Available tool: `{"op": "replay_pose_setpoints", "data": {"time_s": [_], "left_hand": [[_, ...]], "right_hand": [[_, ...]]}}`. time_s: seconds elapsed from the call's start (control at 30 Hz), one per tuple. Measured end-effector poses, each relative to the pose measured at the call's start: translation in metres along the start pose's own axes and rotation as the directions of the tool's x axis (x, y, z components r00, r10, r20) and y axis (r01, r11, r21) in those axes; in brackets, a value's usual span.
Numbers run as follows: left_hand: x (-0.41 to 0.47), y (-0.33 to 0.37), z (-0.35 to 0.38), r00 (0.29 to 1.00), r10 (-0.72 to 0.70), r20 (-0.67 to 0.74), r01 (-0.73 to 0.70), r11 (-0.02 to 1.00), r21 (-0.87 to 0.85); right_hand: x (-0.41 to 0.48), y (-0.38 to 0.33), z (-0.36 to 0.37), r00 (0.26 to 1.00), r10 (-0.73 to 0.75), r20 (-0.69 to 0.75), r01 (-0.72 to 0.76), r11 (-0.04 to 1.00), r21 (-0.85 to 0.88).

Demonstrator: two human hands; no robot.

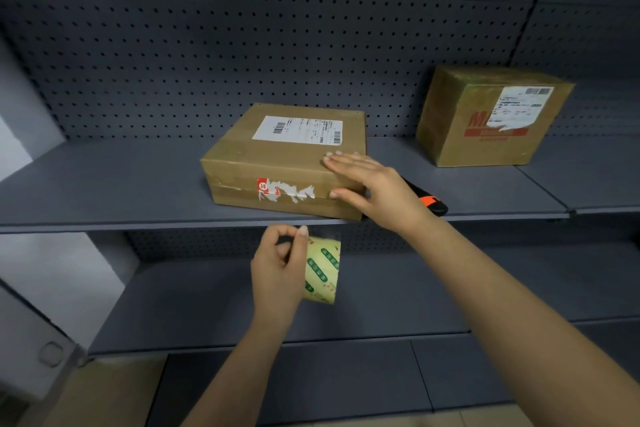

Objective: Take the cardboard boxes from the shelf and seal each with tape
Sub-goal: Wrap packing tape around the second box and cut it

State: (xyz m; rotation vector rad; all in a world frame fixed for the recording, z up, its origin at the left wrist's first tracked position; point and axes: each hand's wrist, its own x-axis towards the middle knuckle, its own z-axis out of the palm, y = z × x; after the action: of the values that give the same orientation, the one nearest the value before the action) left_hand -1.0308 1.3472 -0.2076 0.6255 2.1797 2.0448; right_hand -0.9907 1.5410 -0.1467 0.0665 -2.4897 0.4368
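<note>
Flat box (pixel 284 163) on upper shelf (pixel 104 184), centre. 2nd box (pixel 485 118) well to its right, farther back. Just right of flat box: knife (pixel 433 203). Nearer, below shelf edge: tape roll (pixel 323 267).

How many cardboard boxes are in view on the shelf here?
2. A flat box lies at the front edge of the shelf, under the right hand; a taller box stands farther right and back. Nothing seems to hide more.
</note>
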Motion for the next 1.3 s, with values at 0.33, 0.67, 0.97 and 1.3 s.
{"op": "replay_pose_setpoints", "data": {"time_s": [0.33, 0.67, 0.97, 1.3], "left_hand": [[0.000, 0.011, -0.007, 1.000, 0.030, 0.008, -0.029, 0.998, -0.051], [0.004, 0.015, -0.023, 0.999, 0.045, -0.008, -0.045, 0.995, -0.091], [0.004, 0.012, -0.043, 0.999, 0.033, -0.015, -0.035, 0.995, -0.094], [0.004, 0.007, -0.075, 0.999, -0.005, -0.041, 0.002, 0.996, -0.086]], "right_hand": [[0.004, -0.028, 0.011, 0.988, 0.123, -0.090, -0.123, 0.992, 0.008], [0.010, -0.041, -0.022, 0.928, 0.079, 0.363, -0.085, 0.996, 0.001], [0.014, -0.064, -0.014, 0.948, 0.070, 0.310, -0.100, 0.992, 0.082], [0.035, -0.082, -0.002, 0.925, 0.063, 0.375, -0.107, 0.990, 0.097]]}}
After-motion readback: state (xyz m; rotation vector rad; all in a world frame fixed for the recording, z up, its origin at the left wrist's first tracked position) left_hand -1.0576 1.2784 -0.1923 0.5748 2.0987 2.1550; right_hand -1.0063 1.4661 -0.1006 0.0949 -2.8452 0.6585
